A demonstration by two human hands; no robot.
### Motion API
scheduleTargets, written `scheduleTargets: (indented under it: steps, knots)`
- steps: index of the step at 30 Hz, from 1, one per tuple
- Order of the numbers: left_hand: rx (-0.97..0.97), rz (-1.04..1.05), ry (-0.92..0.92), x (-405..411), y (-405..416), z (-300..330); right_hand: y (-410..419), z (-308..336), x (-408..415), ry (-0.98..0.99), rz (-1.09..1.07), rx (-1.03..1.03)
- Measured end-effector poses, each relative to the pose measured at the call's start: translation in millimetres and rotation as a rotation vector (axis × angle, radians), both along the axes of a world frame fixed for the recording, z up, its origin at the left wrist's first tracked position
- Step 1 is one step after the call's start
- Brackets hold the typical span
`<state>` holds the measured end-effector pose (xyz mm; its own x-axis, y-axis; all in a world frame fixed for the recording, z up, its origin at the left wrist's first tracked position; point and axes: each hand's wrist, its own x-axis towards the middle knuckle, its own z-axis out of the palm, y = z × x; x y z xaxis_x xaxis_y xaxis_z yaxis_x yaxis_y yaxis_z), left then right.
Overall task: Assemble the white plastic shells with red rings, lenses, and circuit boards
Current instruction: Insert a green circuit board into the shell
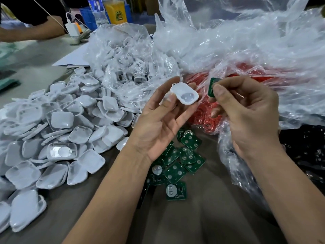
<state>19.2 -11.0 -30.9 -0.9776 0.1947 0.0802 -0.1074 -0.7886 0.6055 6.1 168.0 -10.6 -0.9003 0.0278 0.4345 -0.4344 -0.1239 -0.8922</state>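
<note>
The left hand (158, 120) pinches a rounded white plastic shell (184, 95) in its grip. The right hand (246, 117) grips a small green circuit board (212, 87), just beside it, above the bench (202, 217).

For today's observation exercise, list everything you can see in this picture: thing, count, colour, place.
white shell: one, white, held up at centre
circuit board: one, green, held at centre right
shell pile: many, white, table left
loose boards: about a dozen, green, table centre
red rings: many, red, in clear bag behind hands
plastic bags: several, clear, back right
bottle: one, yellow, far back
left hand: holds shell
right hand: pinches board
</note>
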Motion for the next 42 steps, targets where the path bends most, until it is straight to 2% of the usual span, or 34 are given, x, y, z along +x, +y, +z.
scheduleTargets:
  steps: [8,16,23,32,38,42]
  knots:
    - [-0.143,0.053,0.098,1,8,-3,-1,0,-2,0.025,-0.056,0.016]
    - [-0.107,0.086,0.061,1,8,-1,1,1,-3,-0.012,-0.028,0.068]
    - [-0.054,0.085,0.033,5,6,2,3,3,-3,-0.08,0.027,-0.043]
    - [-0.096,0.083,0.045,5,9,3,8,8,-1,-0.217,0.165,-0.225]
    - [-0.202,0.166,0.123,4,12,-1,7,9,1,-0.18,0.098,-0.152]
    - [-0.451,0.359,0.189,5,17,-3,4,7,1,-0.17,0.058,-0.086]
